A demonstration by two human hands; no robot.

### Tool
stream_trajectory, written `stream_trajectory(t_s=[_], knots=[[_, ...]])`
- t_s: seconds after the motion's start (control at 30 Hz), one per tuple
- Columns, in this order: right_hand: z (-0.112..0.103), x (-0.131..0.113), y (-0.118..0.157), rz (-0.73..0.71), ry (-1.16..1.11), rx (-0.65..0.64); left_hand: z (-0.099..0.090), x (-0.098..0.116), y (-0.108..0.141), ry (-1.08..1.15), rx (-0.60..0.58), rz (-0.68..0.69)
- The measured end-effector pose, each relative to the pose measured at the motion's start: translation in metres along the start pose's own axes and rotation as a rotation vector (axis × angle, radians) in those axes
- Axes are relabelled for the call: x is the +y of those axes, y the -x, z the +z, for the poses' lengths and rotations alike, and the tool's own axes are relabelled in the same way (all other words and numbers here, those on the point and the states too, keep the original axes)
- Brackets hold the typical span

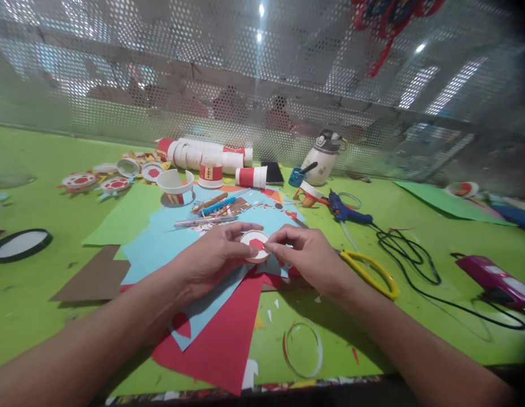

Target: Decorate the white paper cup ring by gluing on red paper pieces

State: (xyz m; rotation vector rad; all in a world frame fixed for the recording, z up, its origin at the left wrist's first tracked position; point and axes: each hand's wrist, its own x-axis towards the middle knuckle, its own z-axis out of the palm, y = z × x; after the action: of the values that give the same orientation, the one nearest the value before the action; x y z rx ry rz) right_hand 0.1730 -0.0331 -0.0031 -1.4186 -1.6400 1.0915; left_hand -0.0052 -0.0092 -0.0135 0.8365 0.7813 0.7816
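My left hand [224, 249] grips the left rim of a small round white paper cup base [254, 254], thumb at its near edge. A red hexagon of paper [257, 244] lies on the white face. My right hand [302, 251] pinches with thumb and forefinger at the right side of the disc, near a small red bit; exactly what is between the fingertips is too small to make out. Beneath both hands lie light blue paper [156, 243] and red paper [224, 345]. Yellow-handled scissors [370, 271] rest beside my right wrist.
Behind my hands are pens [205, 222], a cut paper cup [176, 186], stacked cups [211, 158] and turtle-like cup crafts [113, 183]. To the right lie a blue glue gun [345, 208], its black cable [408, 254] and a purple device [495, 274]. A bottle [321, 158] stands before the perforated screen [228, 85].
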Motion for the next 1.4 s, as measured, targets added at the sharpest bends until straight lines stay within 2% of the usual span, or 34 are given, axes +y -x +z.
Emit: stream_trajectory(t_s=[0.2, 0.5, 0.7, 0.83, 1.4], knots=[[0.000, 0.004, -0.001, 0.024, 0.016, -0.002, 0.002, -0.004, -0.001, -0.031, 0.045, -0.010], [0.002, 0.005, 0.001, 0.094, -0.008, -0.031, 0.008, -0.004, 0.002, -0.022, 0.054, -0.001], [0.004, 0.003, 0.002, -0.015, 0.080, 0.006, 0.005, -0.007, 0.000, 0.008, -0.007, 0.002], [0.001, 0.004, 0.001, -0.121, 0.157, 0.059, 0.003, -0.008, 0.000, 0.024, 0.001, 0.034], [0.012, 0.000, 0.003, -0.274, 0.304, 0.070, 0.005, -0.012, -0.001, 0.035, -0.055, 0.025]])
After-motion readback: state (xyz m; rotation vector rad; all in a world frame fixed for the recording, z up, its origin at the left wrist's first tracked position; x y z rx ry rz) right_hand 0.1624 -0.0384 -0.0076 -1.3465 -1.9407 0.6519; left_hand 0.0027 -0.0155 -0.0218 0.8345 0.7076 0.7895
